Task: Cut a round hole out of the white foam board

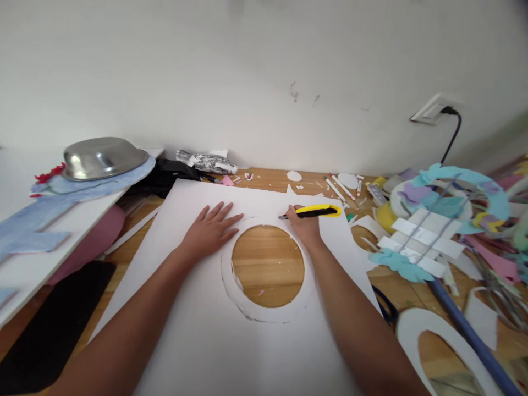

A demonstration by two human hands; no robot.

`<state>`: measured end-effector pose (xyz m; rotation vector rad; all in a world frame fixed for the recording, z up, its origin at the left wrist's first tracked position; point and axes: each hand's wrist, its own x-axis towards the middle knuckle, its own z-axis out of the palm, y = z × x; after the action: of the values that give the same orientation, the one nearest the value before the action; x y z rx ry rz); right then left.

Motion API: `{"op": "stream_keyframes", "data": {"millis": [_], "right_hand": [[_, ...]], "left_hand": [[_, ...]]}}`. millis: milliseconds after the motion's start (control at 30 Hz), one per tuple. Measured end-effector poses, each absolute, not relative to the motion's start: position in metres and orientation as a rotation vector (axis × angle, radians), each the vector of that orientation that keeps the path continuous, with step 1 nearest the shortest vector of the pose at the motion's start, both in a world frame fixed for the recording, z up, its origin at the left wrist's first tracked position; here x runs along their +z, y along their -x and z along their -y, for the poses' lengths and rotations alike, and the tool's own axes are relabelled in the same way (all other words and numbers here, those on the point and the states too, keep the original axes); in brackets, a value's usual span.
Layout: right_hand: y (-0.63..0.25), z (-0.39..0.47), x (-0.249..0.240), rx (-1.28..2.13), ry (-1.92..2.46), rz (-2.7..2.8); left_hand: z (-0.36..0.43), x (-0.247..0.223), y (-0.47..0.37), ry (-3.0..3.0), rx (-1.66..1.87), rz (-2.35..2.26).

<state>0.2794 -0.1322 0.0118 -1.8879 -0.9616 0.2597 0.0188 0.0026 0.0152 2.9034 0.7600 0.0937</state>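
A large white board point(181, 330) lies on the wooden table with a round hole cut through its middle. Outside the hole, a larger dark curved line runs along the left and lower sides. My left hand point(210, 228) rests flat on the board at the hole's upper left, fingers spread. In my right hand point(304, 224) is a yellow and black utility knife point(319, 211), held above the hole's upper right edge. Its blade points left, close to the board; whether it touches the surface I cannot tell.
A metal bowl point(103, 158) sits upside down on blue-painted board at the left. Markers point(336, 188) and paper scraps lie along the back. A white ring point(412, 330), scissors point(497, 291) and turquoise paper decorations point(441, 173) crowd the right. A plugged cable point(456, 132) hangs from the wall socket.
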Motion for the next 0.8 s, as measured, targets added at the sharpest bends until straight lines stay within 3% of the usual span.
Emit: {"op": "stream_keyframes", "data": {"millis": [800], "right_hand": [[-0.2823,0.1344,0.0103,0.299,1.790,0.827]], "left_hand": [[-0.0027,0.0178,-0.0207,-2.934,0.019,-0.788]]}}
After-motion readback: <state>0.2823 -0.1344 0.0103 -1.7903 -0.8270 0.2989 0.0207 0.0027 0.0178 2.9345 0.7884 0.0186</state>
